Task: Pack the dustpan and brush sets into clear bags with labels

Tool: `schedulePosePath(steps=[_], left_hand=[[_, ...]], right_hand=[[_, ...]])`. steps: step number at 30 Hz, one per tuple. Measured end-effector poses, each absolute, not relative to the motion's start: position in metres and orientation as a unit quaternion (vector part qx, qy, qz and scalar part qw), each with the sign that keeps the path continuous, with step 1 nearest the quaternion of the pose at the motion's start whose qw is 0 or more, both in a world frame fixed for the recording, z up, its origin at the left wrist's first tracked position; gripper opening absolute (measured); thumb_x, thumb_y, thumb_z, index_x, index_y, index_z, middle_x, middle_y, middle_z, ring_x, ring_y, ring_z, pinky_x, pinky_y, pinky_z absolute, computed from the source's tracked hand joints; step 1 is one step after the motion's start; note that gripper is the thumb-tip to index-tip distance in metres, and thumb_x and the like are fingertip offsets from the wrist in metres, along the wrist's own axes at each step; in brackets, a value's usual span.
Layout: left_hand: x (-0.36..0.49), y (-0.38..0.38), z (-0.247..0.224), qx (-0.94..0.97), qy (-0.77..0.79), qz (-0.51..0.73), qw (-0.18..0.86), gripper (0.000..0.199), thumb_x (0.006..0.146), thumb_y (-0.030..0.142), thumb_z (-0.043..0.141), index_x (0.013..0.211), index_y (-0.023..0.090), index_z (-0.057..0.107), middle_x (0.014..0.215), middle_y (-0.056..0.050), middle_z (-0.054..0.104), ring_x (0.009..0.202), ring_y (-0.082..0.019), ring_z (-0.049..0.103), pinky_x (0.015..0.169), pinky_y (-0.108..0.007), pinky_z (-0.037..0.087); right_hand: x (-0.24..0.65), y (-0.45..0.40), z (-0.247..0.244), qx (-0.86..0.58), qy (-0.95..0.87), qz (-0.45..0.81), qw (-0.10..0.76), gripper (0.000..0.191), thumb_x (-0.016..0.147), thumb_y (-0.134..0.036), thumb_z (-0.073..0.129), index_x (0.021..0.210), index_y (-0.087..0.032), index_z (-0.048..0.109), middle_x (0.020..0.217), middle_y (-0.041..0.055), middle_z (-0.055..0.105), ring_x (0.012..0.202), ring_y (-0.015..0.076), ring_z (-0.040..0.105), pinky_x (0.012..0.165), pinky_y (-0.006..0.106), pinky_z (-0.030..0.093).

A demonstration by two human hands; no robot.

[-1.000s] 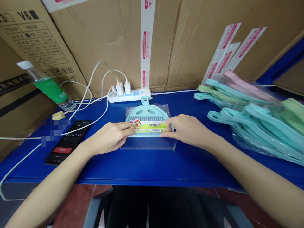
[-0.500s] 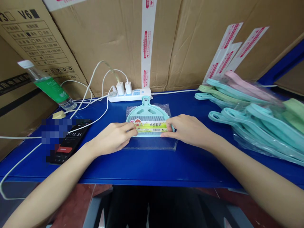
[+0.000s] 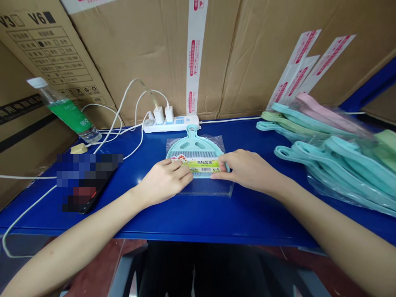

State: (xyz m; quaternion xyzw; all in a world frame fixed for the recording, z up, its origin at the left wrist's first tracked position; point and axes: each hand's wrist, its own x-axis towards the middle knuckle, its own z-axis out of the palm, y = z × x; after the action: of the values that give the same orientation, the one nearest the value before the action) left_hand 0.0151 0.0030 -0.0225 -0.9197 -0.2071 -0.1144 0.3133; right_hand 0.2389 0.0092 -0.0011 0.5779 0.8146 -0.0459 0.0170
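Observation:
A light-blue dustpan [image 3: 198,142] with a grey-bristled brush lies flat in a clear plastic bag [image 3: 213,189], its ring handle pointing away from me. Across its wide end stretches a printed paper label [image 3: 204,163] with green and white bands and mushrooms. My right hand [image 3: 244,167] pinches the label's right end between thumb and bent fingers. Over the left lower part of the label rests my left hand [image 3: 168,179], closed, fingers curled down and thumb hidden. Whether the label lies inside or on top of the bag, I cannot tell.
Bagged blue, green and pink dustpans [image 3: 337,165] lie piled on the right. A white power strip [image 3: 173,123] with plugs and cables stands behind. On the left are a partly blurred phone [image 3: 102,181] and a tilted water bottle [image 3: 69,115]. Cardboard [image 3: 148,49] walls the back.
My left hand has slid right along the label, from its left end toward the middle, and its fingers are more curled. My right hand keeps its hold on the right end.

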Motion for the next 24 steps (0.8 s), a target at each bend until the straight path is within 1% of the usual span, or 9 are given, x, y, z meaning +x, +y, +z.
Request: schedulePosePath(steps=[4,8,10,15,17,21,24], left_hand=[[0.013,0.002,-0.020,-0.922,-0.210,-0.106,0.309,0.023,0.092,0.010,0.043,0.080,0.017,0.061,0.072,-0.003,0.063,0.071,-0.018,0.060,0.057,-0.030,0.043],[0.007,0.002,-0.016,-0.938,-0.235,-0.070,0.245,0.020,0.089,0.009,0.044,0.082,0.017,0.061,0.079,-0.005,0.065,0.077,-0.019,0.062,0.064,-0.031,0.048],[0.004,0.002,-0.014,-0.947,-0.241,-0.059,0.205,0.020,0.089,0.010,0.044,0.082,0.017,0.061,0.080,-0.005,0.065,0.077,-0.019,0.062,0.068,-0.030,0.050],[-0.002,0.004,-0.011,-0.960,-0.246,-0.060,0.118,0.022,0.090,0.009,0.042,0.082,0.017,0.061,0.079,-0.004,0.064,0.070,-0.017,0.060,0.065,-0.028,0.050],[-0.002,0.005,-0.010,-0.962,-0.247,-0.068,0.100,0.022,0.090,0.009,0.042,0.082,0.017,0.062,0.081,-0.004,0.065,0.071,-0.017,0.061,0.066,-0.028,0.051],[-0.003,0.005,-0.010,-0.964,-0.248,-0.060,0.081,0.023,0.088,0.007,0.042,0.086,0.017,0.063,0.086,-0.005,0.066,0.077,-0.017,0.062,0.074,-0.030,0.052],[-0.004,0.005,-0.009,-0.965,-0.252,-0.049,0.057,0.025,0.086,0.005,0.042,0.088,0.017,0.064,0.087,-0.005,0.066,0.078,-0.017,0.063,0.073,-0.029,0.052]], right_hand=[[0.239,0.010,-0.001,0.579,0.813,-0.056,0.020,0.031,0.081,-0.043,0.066,0.062,-0.022,0.053,0.066,0.0006,0.065,0.062,0.0179,0.059,0.050,0.025,0.028],[0.240,0.010,-0.002,0.577,0.815,-0.055,0.017,0.032,0.081,-0.043,0.066,0.062,-0.022,0.053,0.066,0.0006,0.065,0.061,0.0175,0.059,0.049,0.025,0.028],[0.241,0.010,-0.002,0.576,0.816,-0.054,0.014,0.031,0.081,-0.043,0.066,0.062,-0.022,0.054,0.067,0.0007,0.066,0.061,0.0174,0.059,0.049,0.025,0.028],[0.241,0.010,-0.001,0.580,0.812,-0.061,0.020,0.030,0.081,-0.042,0.066,0.063,-0.022,0.053,0.068,0.0007,0.066,0.062,0.0177,0.059,0.051,0.025,0.028],[0.240,0.009,0.001,0.581,0.811,-0.066,0.022,0.030,0.081,-0.043,0.066,0.064,-0.022,0.052,0.070,0.0009,0.065,0.065,0.0182,0.059,0.051,0.025,0.028],[0.240,0.008,0.001,0.583,0.809,-0.077,0.028,0.031,0.082,-0.042,0.066,0.064,-0.022,0.050,0.071,0.0009,0.065,0.066,0.0182,0.058,0.052,0.025,0.028],[0.241,0.008,0.001,0.580,0.811,-0.071,0.023,0.031,0.081,-0.041,0.067,0.064,-0.022,0.050,0.070,0.0007,0.064,0.065,0.0179,0.057,0.052,0.025,0.028]])
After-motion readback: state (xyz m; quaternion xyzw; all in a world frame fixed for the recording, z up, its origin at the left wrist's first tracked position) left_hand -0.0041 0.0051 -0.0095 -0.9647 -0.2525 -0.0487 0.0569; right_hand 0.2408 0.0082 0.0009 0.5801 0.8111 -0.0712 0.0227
